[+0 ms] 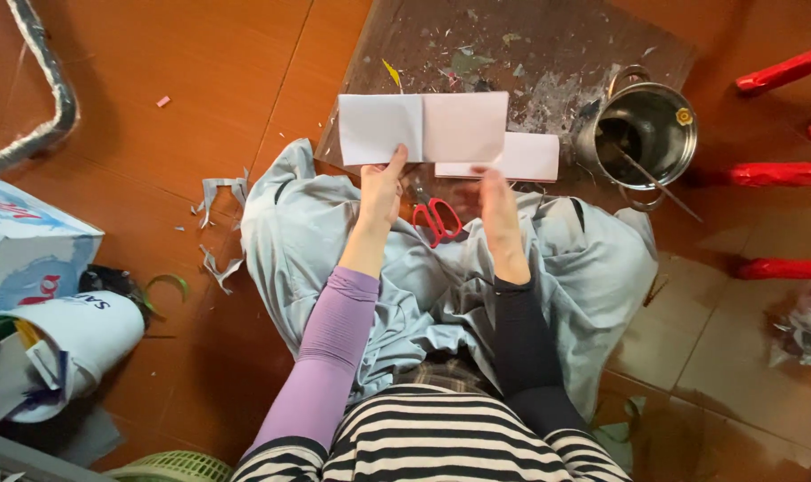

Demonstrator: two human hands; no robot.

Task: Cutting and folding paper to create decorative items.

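From the head camera, the left hand (380, 192) pinches the lower edge of a folded pale sheet of paper (423, 128), thumb up against it, so its grip is clenched on the sheet. The right hand (497, 207) is blurred; its fingertips seem to meet the sheet's lower right edge, but I cannot tell whether that grip is closed on it. The sheet is held up above the near edge of a dark, glue-spattered board (512, 45) that lies on the floor. The step in hand looks like folding or lining up the paper; the next move likely calls for matching the edges squarely before pressing a crease.

A second pale sheet (521, 159) lies just behind it, toward the board's right side. Red-handled scissors (436, 220) rest on the grey cloth (593, 268) over the lap, between the wrists. A steel pot (642, 134) with a stick in it stands at the board's right edge, near enough to be knocked.
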